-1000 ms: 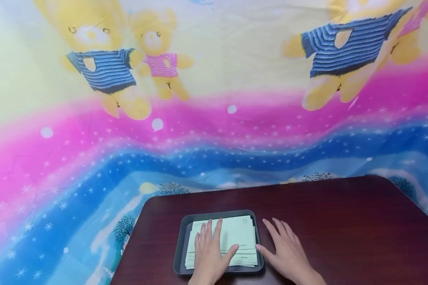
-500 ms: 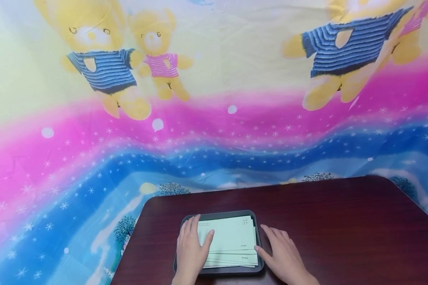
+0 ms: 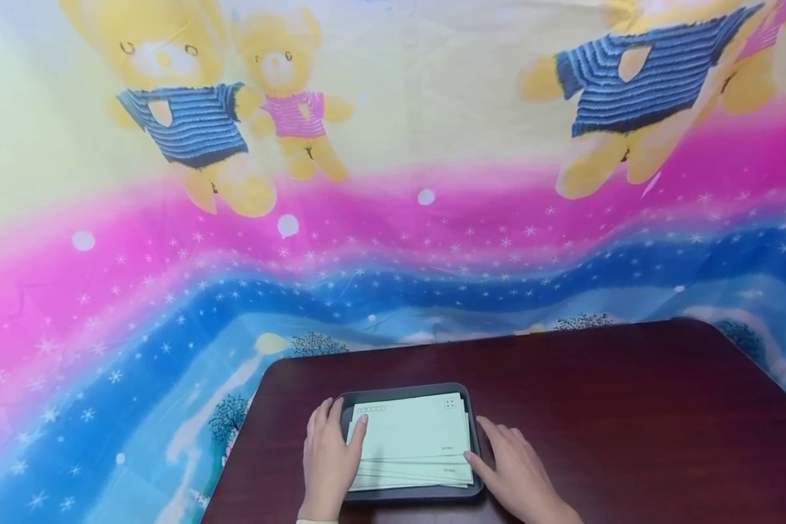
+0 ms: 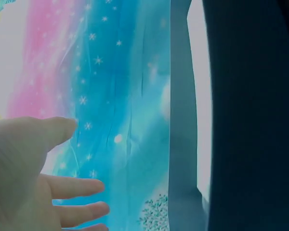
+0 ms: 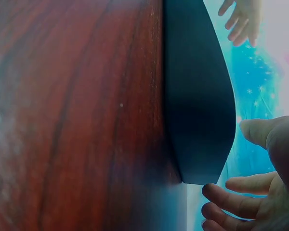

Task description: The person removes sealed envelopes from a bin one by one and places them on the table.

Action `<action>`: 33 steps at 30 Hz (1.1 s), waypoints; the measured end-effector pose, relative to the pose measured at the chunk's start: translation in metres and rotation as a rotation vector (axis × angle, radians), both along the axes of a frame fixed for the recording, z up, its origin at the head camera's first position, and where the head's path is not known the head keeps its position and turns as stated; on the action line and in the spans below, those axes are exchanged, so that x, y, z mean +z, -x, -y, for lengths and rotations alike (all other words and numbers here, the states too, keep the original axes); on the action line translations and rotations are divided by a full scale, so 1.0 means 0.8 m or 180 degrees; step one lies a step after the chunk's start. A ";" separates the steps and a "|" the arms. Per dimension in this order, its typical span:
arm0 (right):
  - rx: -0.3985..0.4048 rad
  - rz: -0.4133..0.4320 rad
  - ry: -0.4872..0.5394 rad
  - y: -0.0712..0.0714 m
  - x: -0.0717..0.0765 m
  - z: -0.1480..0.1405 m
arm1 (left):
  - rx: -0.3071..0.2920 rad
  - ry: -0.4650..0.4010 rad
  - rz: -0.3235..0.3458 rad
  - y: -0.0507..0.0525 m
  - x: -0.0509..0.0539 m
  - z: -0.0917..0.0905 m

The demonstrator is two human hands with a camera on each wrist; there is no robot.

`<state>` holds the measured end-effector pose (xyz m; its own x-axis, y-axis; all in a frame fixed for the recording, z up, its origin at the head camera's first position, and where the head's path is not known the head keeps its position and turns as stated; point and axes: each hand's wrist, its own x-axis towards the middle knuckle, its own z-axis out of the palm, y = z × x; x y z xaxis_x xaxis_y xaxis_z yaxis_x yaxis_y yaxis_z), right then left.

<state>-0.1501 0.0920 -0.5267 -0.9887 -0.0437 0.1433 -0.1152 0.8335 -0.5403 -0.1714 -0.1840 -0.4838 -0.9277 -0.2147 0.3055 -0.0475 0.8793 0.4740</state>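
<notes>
A shallow dark grey tray [image 3: 399, 391] holds a loose stack of pale green envelopes [image 3: 409, 431], the lower ones peeking out toward the front. My left hand [image 3: 330, 457] is at the tray's left side, its thumb over the left part of the stack; in the left wrist view its fingers [image 4: 82, 186] are extended, with nothing between them. On the right side, my right hand [image 3: 519, 469] has its thumb by the rim and its other fingers outside it. Relaxed fingers [image 5: 231, 199] show near the tray's corner in the right wrist view; contact cannot be told.
The tray stands on a dark red-brown wooden table [image 3: 616, 407] with rounded far corners. Behind the table hangs a cloth [image 3: 432, 240] printed with teddy bears, snowflakes and pink and blue bands.
My left hand has moved left, off the middle of the envelopes to the tray's left side. The right hand has shifted slightly left toward the tray. The stack looks unmoved.
</notes>
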 end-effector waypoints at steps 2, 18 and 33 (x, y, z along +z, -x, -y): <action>0.0001 0.0014 -0.0017 -0.001 -0.001 0.001 | 0.0049 -0.0007 0.0047 0.000 0.000 0.004; 0.0059 0.0221 -0.0012 0.003 0.003 0.000 | 0.0138 0.0061 0.0593 0.003 -0.010 0.031; 0.0151 0.0019 0.0020 -0.002 -0.003 0.003 | 0.0177 -0.0088 0.0801 0.004 -0.020 0.042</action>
